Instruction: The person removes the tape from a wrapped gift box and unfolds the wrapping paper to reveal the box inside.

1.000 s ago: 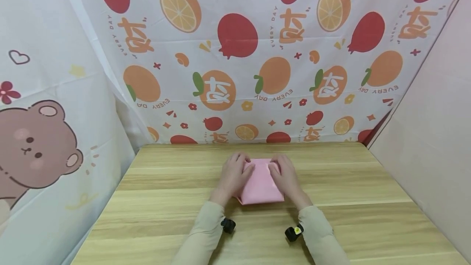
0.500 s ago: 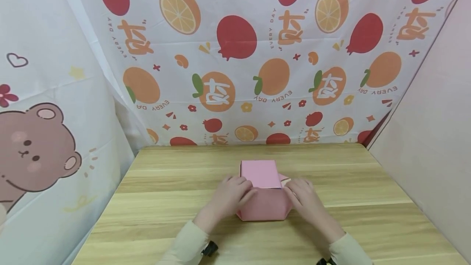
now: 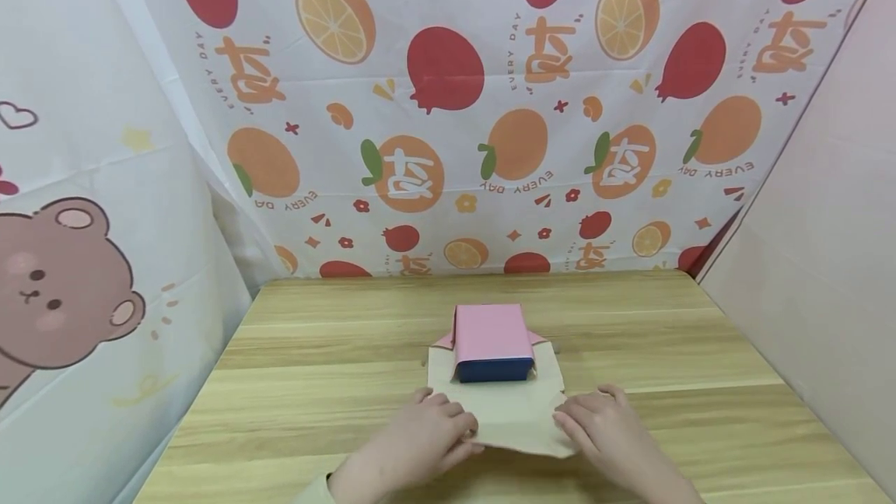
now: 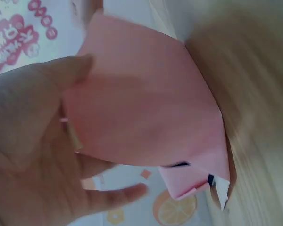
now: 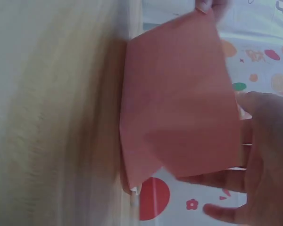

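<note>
A dark blue box (image 3: 495, 370) sits in the middle of the table, its near face bare. Pink paper (image 3: 492, 331) still covers its top. The paper's near flap (image 3: 504, 411) is folded back toward the person, cream side up. At that flap's near left corner, my left hand (image 3: 420, 442) pinches the edge between thumb and fingers. My right hand (image 3: 612, 434) pinches the near right part. Both wrist views show the flap's pink outer side, in the left wrist view (image 4: 146, 94) and the right wrist view (image 5: 179, 99), raised off the wood.
The wooden table (image 3: 315, 379) extends around the paper on every side. Behind it hangs a white cloth (image 3: 448, 123) printed with fruit. A cloth with a bear (image 3: 63, 286) hangs at the left, and a plain pale sheet (image 3: 812, 255) at the right.
Both hands have moved from the package's top toward the person, drawing the near flap down and out. The cream inner side and the blue box's near face now show.
</note>
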Tool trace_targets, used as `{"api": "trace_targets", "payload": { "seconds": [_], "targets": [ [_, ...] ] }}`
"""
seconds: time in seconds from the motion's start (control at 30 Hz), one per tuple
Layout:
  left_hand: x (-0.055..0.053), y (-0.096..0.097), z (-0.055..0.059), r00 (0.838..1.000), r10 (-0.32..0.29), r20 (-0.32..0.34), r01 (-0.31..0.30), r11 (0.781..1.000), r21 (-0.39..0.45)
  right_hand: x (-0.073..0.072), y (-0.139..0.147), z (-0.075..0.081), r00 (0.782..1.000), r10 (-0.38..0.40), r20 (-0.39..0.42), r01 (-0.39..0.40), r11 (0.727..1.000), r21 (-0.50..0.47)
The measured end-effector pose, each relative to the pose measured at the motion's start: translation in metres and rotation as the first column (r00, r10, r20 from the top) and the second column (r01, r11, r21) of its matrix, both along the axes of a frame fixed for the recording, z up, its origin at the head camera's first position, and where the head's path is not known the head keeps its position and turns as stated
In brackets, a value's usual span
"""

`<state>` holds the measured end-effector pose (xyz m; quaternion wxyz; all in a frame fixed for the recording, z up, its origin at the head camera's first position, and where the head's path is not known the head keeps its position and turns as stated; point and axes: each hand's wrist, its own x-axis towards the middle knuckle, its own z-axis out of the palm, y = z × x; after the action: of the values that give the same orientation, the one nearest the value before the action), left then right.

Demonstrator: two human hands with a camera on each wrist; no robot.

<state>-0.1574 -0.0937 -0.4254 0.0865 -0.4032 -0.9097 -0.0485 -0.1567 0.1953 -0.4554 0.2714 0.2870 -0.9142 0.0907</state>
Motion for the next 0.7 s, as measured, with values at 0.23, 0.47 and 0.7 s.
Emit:
{"api": "trace_targets", "payload": {
  "seconds": [0.23, 0.47, 0.7],
  "targets": [
    [0.02, 0.003, 0.0, 0.976, 0.002, 0.22, 0.031, 0.988, -0.148, 0.012, -0.004, -0.015, 0.929, -0.074, 0.363, 0.011, 0.985, 0.171],
    [0.015, 0.026, -0.013, 0.983, 0.07, 0.171, -0.025, 0.967, -0.252, 0.01, -0.024, -0.028, 0.861, -0.036, 0.507, -0.092, 0.97, 0.225],
    [0.006, 0.044, -0.028, 0.969, 0.181, 0.171, -0.122, 0.945, -0.305, 0.008, -0.041, -0.03, 0.851, 0.024, 0.524, -0.164, 0.961, 0.221]
  ]
}}
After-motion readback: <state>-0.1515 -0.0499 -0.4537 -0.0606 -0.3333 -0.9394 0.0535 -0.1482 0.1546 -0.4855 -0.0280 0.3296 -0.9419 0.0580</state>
